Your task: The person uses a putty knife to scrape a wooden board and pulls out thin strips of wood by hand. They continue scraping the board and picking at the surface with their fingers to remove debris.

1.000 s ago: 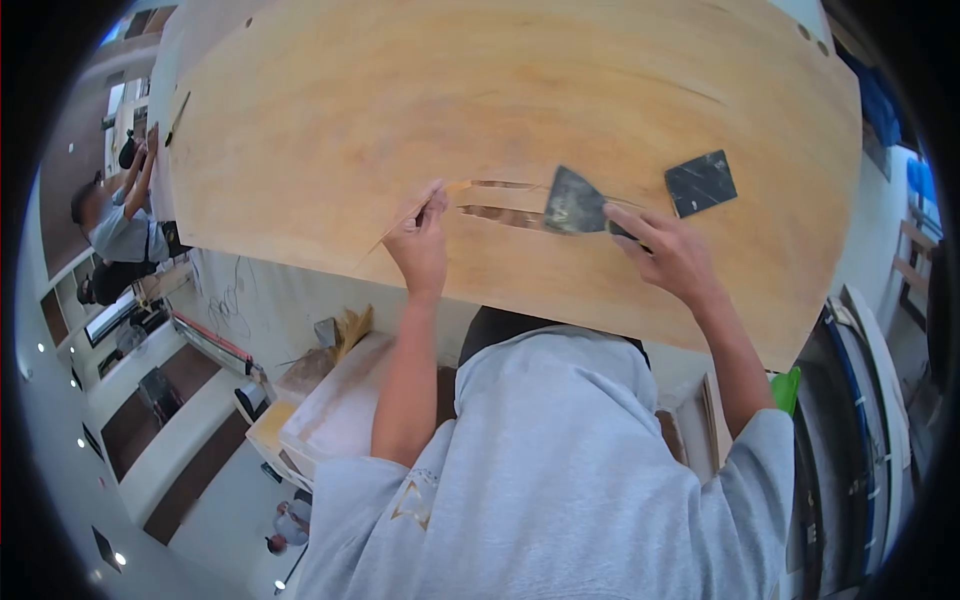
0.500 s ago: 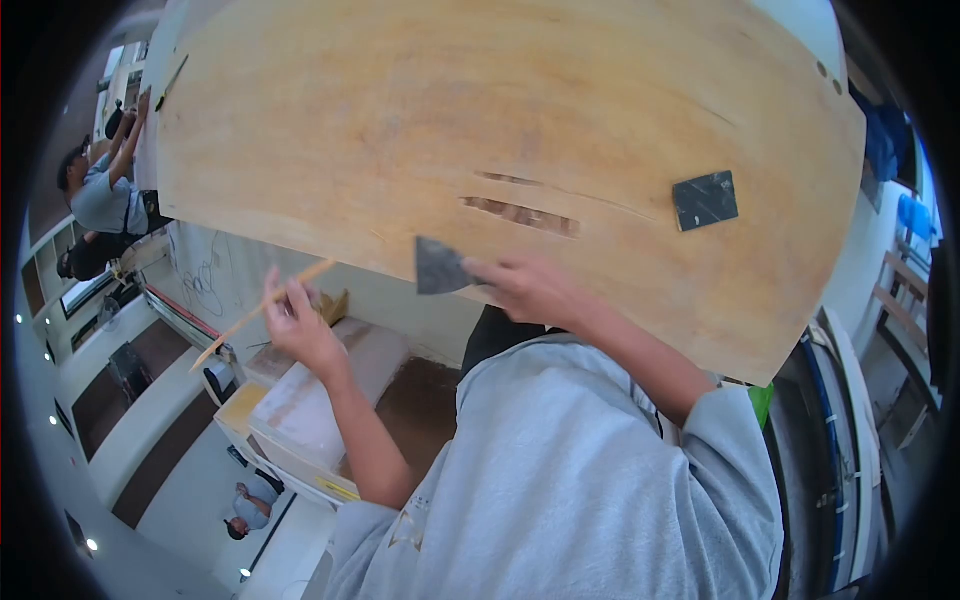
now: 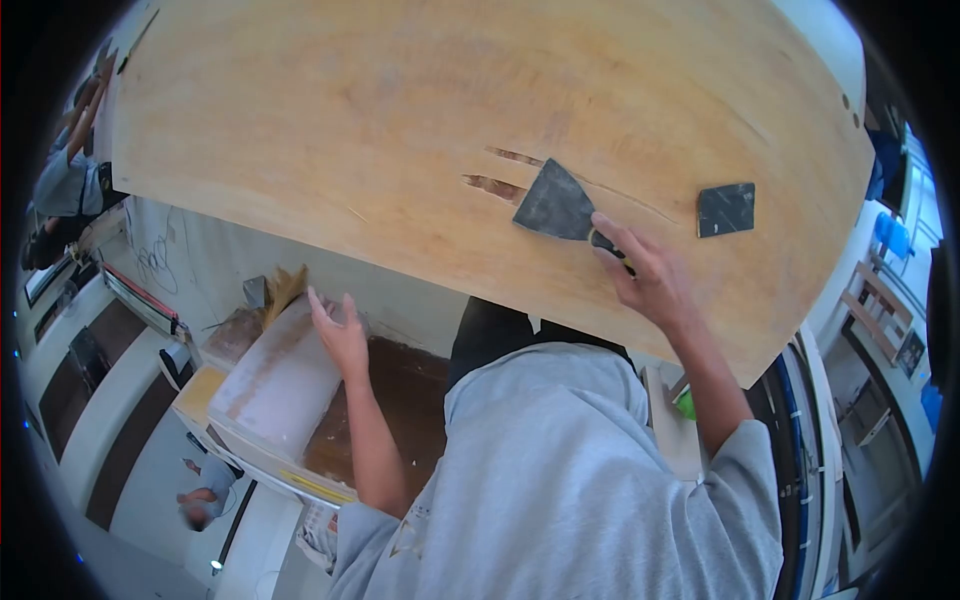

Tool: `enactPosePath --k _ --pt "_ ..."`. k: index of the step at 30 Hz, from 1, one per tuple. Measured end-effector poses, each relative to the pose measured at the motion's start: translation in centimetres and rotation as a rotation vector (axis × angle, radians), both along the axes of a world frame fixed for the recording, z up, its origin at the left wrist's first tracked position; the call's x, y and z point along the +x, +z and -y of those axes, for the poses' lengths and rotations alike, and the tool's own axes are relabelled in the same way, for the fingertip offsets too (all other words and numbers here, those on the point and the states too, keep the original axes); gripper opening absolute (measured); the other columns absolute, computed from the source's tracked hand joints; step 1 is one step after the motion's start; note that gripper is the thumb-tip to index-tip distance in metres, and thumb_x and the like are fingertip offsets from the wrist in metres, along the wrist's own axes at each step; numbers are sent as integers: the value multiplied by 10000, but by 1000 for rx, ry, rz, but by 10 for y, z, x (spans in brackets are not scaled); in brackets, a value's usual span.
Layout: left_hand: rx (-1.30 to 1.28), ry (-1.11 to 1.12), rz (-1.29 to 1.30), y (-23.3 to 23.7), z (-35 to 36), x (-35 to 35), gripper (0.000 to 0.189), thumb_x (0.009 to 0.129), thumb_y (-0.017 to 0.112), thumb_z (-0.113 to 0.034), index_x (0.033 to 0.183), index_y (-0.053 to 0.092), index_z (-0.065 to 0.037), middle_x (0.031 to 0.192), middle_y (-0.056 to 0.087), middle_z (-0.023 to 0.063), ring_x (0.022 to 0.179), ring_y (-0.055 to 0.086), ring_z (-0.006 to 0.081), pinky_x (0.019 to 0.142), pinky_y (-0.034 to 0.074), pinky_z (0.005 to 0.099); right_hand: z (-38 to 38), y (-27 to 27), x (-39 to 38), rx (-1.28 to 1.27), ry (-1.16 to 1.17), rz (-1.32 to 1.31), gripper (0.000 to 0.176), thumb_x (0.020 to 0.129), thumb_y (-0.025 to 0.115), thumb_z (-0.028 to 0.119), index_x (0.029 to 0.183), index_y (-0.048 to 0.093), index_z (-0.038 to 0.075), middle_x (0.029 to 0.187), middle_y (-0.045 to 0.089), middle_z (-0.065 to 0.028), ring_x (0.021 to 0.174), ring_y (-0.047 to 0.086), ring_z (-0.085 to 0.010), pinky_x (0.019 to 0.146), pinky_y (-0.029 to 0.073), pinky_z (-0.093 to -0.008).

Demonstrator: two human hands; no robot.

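Note:
My right hand (image 3: 655, 275) grips the dark handle of a putty knife (image 3: 558, 203). Its broad grey blade lies over a pale wooden board (image 3: 330, 130), covering part of two torn grooves, the longer being the lower groove (image 3: 490, 187). A thin crack runs on to the right beyond the blade. Off the board's near edge, my left hand (image 3: 342, 335) is raised with its fingers apart and nothing in them. Below it is a whitish, dusty block-like surface (image 3: 275, 375).
A dark rectangular piece (image 3: 727, 210) lies on the board to the right. A thin tool (image 3: 138, 42) rests at the far left end. One person (image 3: 70, 180) works at the left edge; another person (image 3: 205, 490) is at lower left. A brown surface (image 3: 400, 390) is below.
My right hand has moved the putty knife rightward and up onto the board by the grooves. The thin wooden strip has left my left hand, which has lowered and opened.

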State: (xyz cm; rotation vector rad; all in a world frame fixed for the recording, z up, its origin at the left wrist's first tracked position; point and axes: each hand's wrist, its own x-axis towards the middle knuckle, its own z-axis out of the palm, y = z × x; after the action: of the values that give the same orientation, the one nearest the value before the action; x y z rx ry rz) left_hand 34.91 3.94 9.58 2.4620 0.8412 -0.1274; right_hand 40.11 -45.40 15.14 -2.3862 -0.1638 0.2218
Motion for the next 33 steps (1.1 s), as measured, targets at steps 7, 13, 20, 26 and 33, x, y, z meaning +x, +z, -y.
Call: enactPosePath --k 7,13,20,26,33 --pt "95 -172 243 41 73 26 443 1021 711 -35 1461 660 -24 1431 628 181 1209 650 307 915 556 408 -15 -2 -22 -110 7 1 475 973 788 194 1434 698 129 861 686 -101 704 661 -295 631 512 -413" --pt "144 -455 411 42 112 56 368 975 730 28 1339 739 -26 1330 688 171 1173 666 337 960 541 433 -69 -26 -10 -159 -185 143 483 962 802 216 1422 704 108 828 664 -67 671 635 -270 645 488 -402" --pt "38 -808 416 54 144 93 389 924 768 12 1303 777 -76 1327 704 148 1218 652 348 1061 490 469 -101 -25 -44 -151 -286 102 503 959 815 232 1426 701 82 776 651 -61 655 626 -244 643 430 -394" --pt "-157 -1163 355 52 175 118 464 932 789 -81 1392 747 -128 1465 664 110 1369 580 332 1176 423 493 -148 -32 -43 -135 -466 141 482 972 804 200 1421 695 60 891 742 -75 686 662 -245 688 426 -391" --pt "-113 -1297 323 32 158 127 485 981 755 -151 1462 696 -141 1589 591 67 1469 517 321 1256 343 551 -175 -43 -28 -273 -551 185 427 996 781 213 1383 709 47 1126 817 -119 761 737 -246 707 429 -386"
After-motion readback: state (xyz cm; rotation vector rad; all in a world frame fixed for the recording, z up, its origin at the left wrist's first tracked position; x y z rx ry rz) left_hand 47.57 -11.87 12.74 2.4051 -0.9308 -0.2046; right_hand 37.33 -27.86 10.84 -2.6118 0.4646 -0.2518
